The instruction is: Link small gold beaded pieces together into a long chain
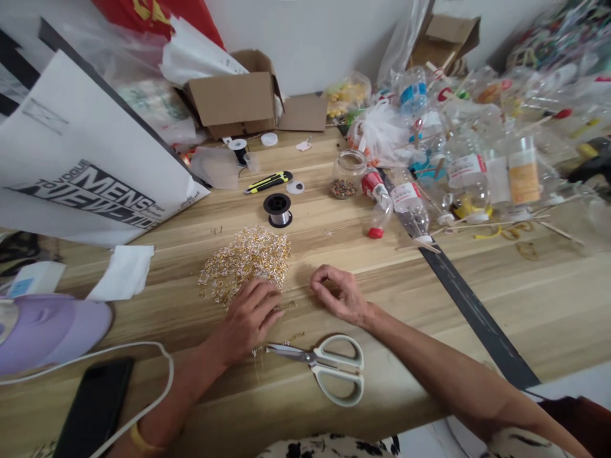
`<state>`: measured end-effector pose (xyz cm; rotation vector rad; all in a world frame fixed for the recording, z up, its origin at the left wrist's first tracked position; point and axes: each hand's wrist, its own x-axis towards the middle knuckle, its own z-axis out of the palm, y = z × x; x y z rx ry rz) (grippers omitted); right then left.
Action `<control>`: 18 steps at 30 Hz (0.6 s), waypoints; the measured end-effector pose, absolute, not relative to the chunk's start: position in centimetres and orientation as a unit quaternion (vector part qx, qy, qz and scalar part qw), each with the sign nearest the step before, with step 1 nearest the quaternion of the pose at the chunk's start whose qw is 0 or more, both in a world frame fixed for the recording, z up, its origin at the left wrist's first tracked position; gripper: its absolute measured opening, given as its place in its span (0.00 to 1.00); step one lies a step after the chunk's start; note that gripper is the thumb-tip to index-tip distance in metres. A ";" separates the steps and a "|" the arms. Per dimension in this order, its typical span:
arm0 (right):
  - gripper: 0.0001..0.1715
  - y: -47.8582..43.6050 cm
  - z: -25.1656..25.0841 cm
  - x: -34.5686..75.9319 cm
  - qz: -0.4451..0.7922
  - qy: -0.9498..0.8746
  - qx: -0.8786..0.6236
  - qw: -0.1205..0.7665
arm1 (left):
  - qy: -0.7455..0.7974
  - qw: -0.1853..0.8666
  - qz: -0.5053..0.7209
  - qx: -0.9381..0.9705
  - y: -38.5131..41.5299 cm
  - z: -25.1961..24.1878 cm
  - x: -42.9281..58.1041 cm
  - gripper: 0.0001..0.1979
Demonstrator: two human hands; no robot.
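Observation:
A tangled heap of gold and silver bead chain [245, 257] lies on the wooden table. At its lower edge is my left hand [252, 312], closed with bent fingers, the fingertips partly hidden. A short gold piece of chain [287, 305] shows just beyond those fingers. To the right of the heap, my right hand [341, 296] is closed, thumb and index finger curled together; anything between them is too small to make out. Below both hands lie scissors [312, 357] with pale handles, blades slightly parted and pointing left, with bits of chain [294, 338] near the blades.
Behind the heap are a wire spool [278, 210], a yellow-black utility knife [268, 182] and a jar of beads [348, 175]. Plastic bottles [410, 207] crowd the right. On the left stand a large paper bag [90, 159] and a phone [95, 407], with a white cable [170, 369] crossing my left forearm.

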<state>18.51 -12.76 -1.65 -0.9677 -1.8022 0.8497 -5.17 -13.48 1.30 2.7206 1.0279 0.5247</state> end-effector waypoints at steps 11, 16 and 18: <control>0.06 -12.5 -2.1 18.4 0.309 -0.741 -0.412 0.431 | 0.380 0.062 0.177 0.906 -15.0 0.1 -4.7 0.11; 0.06 -12.6 -2.5 18.2 0.226 -0.802 -0.418 0.363 | 0.394 0.115 0.166 0.897 -15.6 0.3 -5.0 0.10; 0.07 -12.7 -2.7 18.2 0.180 -0.826 -0.417 0.332 | 0.397 0.135 0.166 0.892 -15.9 0.3 -5.3 0.09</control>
